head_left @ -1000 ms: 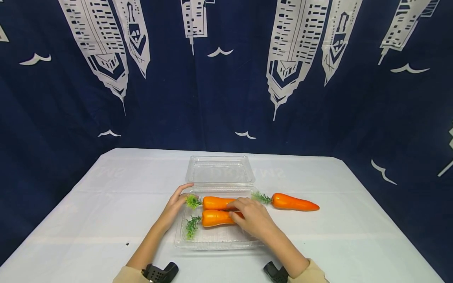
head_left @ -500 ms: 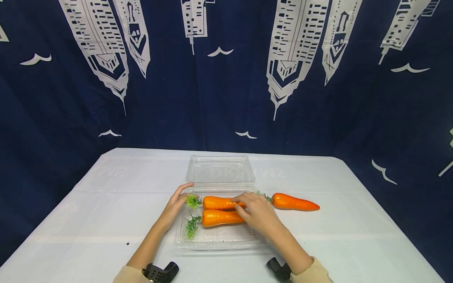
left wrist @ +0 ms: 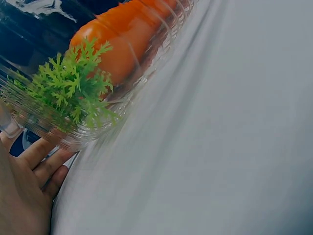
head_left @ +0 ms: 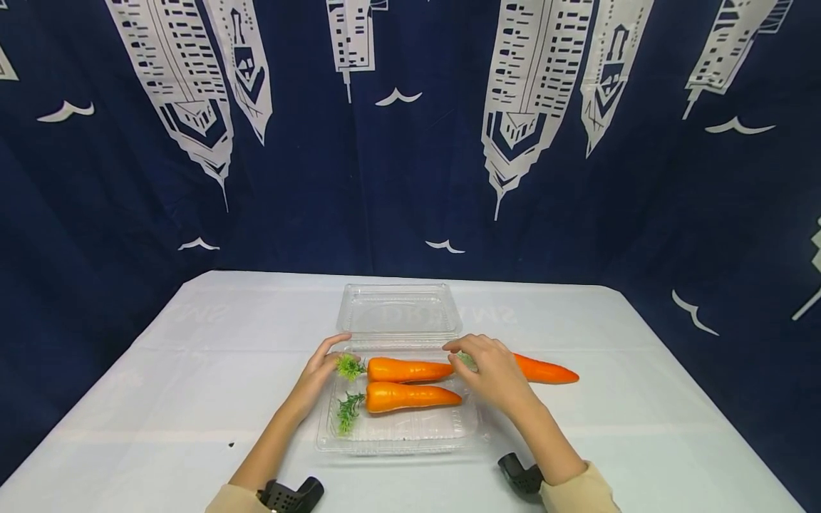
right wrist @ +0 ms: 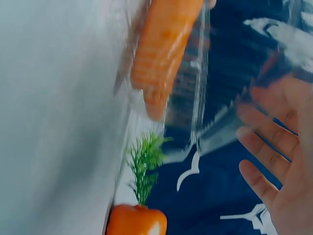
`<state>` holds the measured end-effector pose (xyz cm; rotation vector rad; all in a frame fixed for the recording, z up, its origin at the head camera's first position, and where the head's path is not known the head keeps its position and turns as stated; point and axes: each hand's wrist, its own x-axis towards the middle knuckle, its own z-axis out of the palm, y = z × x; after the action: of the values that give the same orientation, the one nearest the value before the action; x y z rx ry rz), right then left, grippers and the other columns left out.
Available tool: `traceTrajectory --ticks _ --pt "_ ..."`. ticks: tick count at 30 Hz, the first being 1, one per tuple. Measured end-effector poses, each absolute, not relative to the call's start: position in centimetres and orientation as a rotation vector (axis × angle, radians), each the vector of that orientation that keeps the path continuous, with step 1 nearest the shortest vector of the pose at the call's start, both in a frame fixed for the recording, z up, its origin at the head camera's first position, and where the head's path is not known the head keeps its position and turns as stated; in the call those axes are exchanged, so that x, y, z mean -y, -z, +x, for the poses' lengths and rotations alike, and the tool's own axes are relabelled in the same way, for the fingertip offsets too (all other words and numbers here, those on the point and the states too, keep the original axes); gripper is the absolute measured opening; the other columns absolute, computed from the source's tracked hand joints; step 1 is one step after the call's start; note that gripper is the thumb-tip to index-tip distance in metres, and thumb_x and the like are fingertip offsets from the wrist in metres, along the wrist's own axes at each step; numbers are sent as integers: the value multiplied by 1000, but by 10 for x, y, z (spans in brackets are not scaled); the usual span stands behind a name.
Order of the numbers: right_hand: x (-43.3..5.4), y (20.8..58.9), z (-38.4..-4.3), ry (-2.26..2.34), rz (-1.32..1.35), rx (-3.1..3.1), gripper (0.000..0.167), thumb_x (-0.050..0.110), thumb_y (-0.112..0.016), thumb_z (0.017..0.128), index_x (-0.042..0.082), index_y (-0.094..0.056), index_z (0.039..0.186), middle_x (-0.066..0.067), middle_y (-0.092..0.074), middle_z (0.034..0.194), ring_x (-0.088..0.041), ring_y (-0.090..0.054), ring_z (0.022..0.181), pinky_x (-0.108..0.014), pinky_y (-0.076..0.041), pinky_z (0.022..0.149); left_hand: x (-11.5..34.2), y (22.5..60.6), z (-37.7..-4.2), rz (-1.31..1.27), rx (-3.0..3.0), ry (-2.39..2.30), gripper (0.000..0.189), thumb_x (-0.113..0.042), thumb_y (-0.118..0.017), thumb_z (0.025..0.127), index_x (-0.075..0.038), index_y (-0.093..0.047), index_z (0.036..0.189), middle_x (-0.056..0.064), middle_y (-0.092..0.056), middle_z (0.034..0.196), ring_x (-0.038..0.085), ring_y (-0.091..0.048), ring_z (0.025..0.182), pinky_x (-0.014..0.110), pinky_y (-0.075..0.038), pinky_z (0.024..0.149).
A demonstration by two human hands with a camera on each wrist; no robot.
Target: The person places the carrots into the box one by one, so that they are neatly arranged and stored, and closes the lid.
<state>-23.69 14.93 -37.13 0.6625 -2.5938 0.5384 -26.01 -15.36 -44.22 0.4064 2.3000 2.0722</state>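
Left hand [head_left: 321, 363] relaxed, right hand [head_left: 492, 369] empty, packing seems underway, next likely needing the carrot [head_left: 546, 371] right of the box [head_left: 417, 429]

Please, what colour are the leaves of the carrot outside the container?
The leaves are green, best seen in right wrist view.

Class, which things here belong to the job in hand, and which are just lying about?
Likely the job:
clear container
two carrots inside
third carrot beside it
left hand
right hand

Likely not:
dark speck on tablecloth
navy backdrop
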Motion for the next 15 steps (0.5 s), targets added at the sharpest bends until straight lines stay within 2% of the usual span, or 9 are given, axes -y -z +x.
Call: traceTrajectory --ticks 9,15 --pt "-168 370 -244 -522 664 2562 17 25 -61 85 20 -67 100 7 -67 98 -16 -61 93 -39 -46 84 153 444 -261 411 -2289 -2073 40 -23 -38 95 -20 -37 134 19 -61 116 4 -57 102 47 -23 108" --pt "-180 370 -246 -496 658 2507 16 22 -61 83 21 -67 97 8 -67 95 -13 -57 72 -36 -46 78 153 443 -260 420 -2302 -2070 40 -20 -38 94 -19 -38 134 18 -61 115 5 -58 102 45 -25 106"
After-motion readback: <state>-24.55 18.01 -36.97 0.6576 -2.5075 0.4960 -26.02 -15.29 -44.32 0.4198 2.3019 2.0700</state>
